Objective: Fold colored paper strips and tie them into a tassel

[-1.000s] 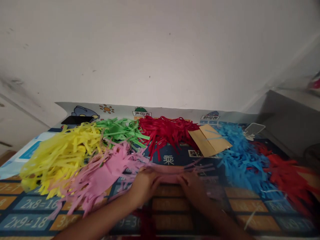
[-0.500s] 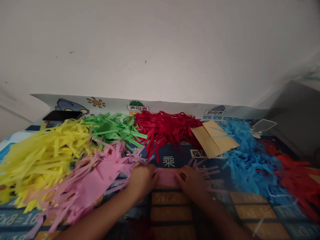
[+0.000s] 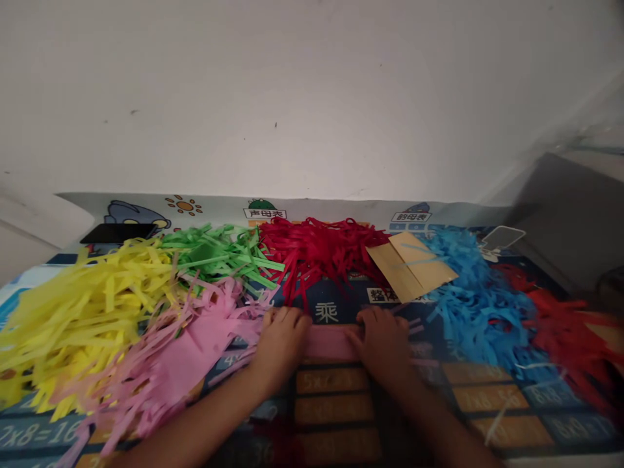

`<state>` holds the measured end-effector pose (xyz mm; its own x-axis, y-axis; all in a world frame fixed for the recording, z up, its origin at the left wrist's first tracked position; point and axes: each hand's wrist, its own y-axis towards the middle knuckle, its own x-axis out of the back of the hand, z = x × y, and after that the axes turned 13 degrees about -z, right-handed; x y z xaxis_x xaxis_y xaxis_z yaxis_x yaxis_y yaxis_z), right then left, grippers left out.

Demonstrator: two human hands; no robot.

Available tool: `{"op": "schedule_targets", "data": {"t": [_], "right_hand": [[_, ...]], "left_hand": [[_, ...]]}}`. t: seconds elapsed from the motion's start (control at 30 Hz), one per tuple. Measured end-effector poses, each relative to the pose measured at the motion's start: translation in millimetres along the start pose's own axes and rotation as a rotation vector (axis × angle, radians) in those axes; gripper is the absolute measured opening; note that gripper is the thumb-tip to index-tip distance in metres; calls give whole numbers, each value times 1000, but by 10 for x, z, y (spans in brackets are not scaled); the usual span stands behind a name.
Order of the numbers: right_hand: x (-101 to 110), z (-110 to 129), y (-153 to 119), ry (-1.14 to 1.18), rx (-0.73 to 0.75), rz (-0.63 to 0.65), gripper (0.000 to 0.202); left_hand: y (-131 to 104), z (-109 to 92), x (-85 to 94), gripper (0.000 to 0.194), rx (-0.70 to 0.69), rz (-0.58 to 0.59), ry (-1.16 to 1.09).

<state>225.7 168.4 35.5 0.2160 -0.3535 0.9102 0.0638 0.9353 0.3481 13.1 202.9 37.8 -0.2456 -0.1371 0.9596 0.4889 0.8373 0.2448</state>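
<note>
A flat pink paper piece (image 3: 332, 343) with fringed strips at both ends lies on the printed mat at the front centre. My left hand (image 3: 283, 341) is closed on its left part, fingers curled over it. On its right part my right hand (image 3: 383, 341) is closed in the same way, with strips showing beyond it. Both hands hide parts of the paper. Left of my left hand lies a pile of pink paper strips (image 3: 190, 354). Behind the hands is a red strip pile (image 3: 326, 250).
Yellow strips (image 3: 92, 312) and green strips (image 3: 217, 253) lie at the left, near a black phone (image 3: 117, 233). A tan folded card (image 3: 414, 266), blue strips (image 3: 480, 305) and orange-red strips (image 3: 570, 344) are at the right. A white wall (image 3: 312, 97) rises behind.
My right hand has shifted slightly right along the pink paper, so more of its middle shows. My left hand's fingers now lie a little higher over the paper. The view has moved slightly.
</note>
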Motion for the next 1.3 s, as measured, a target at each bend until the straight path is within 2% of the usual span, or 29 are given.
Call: {"op": "schedule_targets", "data": {"t": [0.07, 0.17, 0.23, 0.37, 0.53, 0.73, 0.83, 1.07, 1.17, 1.23, 1.3], "right_hand": [[51, 36, -96, 24, 181, -70, 14], [85, 80, -237, 220, 448, 94, 21], [84, 64, -261, 322, 464, 179, 27], [31, -77, -139, 378, 462, 198, 35], [-12, -191, -1, 411, 448, 194, 34], [-12, -233, -3, 425, 501, 135, 21], [-64, -274, 14, 449, 471, 92, 13], [-33, -260, 66, 442, 404, 123, 16], [-32, -258, 42, 393, 451, 137, 23], [-69, -296, 20, 367, 492, 116, 16], [-114, -353, 10, 385, 473, 99, 18]], "left_hand": [[-7, 7, 8, 11, -220, -39, 22], [-41, 44, 50, 4, -487, -6, 37], [-81, 63, 97, 2, -531, 4, 39], [-144, 60, 160, 13, -480, -30, 38], [-160, 106, 125, 12, -397, -98, 33], [-200, 185, 154, 18, -285, -212, -112], [-204, 173, 192, 18, -278, -220, -121], [-135, 115, 155, 18, -274, -195, -39], [-144, 142, 111, 20, -289, -203, -37], [-172, 184, 98, 18, -310, -230, -44], [-203, 237, 104, 18, -325, -259, -88]]}}
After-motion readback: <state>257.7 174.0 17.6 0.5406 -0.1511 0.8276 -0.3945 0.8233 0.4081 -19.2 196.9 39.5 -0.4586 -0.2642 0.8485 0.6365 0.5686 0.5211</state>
